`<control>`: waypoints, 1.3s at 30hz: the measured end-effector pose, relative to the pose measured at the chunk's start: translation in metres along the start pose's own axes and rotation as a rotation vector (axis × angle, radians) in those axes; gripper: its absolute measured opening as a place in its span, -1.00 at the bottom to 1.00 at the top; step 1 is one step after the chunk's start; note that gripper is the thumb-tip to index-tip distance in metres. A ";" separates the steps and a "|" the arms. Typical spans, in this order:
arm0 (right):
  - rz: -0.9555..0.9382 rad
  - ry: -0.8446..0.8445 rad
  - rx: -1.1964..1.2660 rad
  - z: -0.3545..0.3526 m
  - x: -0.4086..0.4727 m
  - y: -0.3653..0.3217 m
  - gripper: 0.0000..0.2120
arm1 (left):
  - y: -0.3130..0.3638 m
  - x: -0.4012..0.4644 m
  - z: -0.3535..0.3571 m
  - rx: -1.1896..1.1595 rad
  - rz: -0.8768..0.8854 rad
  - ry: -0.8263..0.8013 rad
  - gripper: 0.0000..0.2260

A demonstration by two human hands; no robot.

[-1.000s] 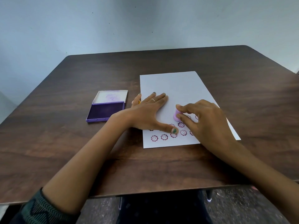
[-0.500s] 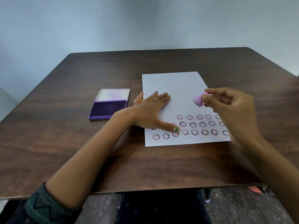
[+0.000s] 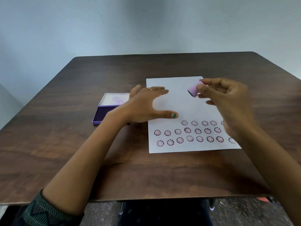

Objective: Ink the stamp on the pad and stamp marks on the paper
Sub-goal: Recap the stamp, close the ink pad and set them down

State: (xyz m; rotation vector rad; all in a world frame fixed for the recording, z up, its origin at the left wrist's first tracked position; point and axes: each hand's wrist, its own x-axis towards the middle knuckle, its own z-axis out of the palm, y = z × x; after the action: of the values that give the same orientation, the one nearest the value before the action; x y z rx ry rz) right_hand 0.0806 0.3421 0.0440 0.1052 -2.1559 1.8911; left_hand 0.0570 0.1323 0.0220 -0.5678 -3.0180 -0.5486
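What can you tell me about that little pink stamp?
The stamp is a small, stubby pink cylinder that looks like plastic, with a dark, inked face at its lower left end. It is tilted, lifted clear above the white paper, pinched between the thumb and fingertips of the right hand. Nothing else touches it.

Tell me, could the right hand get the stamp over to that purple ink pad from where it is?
Probably yes. The right hand holds the stamp above the paper, and the ink pad lies open, though the left hand hovers between them and partly covers it.
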 end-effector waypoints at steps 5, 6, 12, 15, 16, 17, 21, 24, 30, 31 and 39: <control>0.003 -0.064 0.050 0.030 0.022 -0.017 -0.81 | -0.019 0.001 -0.011 0.008 -0.048 0.200 -0.45; 0.007 -0.087 0.058 0.036 0.026 -0.018 -0.80 | -0.022 0.000 -0.012 0.018 -0.059 0.222 -0.50; 0.016 -0.138 0.057 0.058 0.041 -0.008 -0.82 | -0.033 0.001 -0.013 0.055 -0.092 0.241 -0.59; 0.030 -0.128 0.045 0.059 0.042 0.005 -0.81 | -0.035 0.001 -0.011 0.073 -0.097 0.240 -0.59; 0.038 -0.125 0.042 0.058 0.042 0.009 -0.80 | -0.036 0.001 -0.011 0.078 -0.101 0.240 -0.59; 0.045 -0.125 0.041 0.057 0.043 0.012 -0.79 | -0.036 0.002 -0.010 0.081 -0.105 0.238 -0.59; 0.057 -0.122 0.044 0.052 0.047 0.018 -0.78 | -0.040 0.002 -0.009 0.105 -0.115 0.235 -0.59; 0.052 -0.114 0.056 0.050 0.048 0.018 -0.79 | -0.041 0.002 -0.011 0.101 -0.116 0.257 -0.62; 0.037 -0.129 0.033 0.051 0.044 0.017 -0.77 | -0.041 -0.001 -0.014 0.106 -0.121 0.284 -0.75; 0.034 -0.130 0.029 0.051 0.044 0.016 -0.77 | -0.041 -0.001 -0.014 0.104 -0.124 0.266 -0.74; 0.015 -0.132 0.002 0.051 0.042 0.015 -0.75 | -0.041 -0.006 -0.017 0.179 -0.157 0.103 -0.70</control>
State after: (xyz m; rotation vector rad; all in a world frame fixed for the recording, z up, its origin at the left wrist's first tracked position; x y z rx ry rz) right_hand 0.0291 0.2996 0.0347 0.2207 -2.2462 1.9451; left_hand 0.0471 0.0885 0.0240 -0.2857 -2.9872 -0.2971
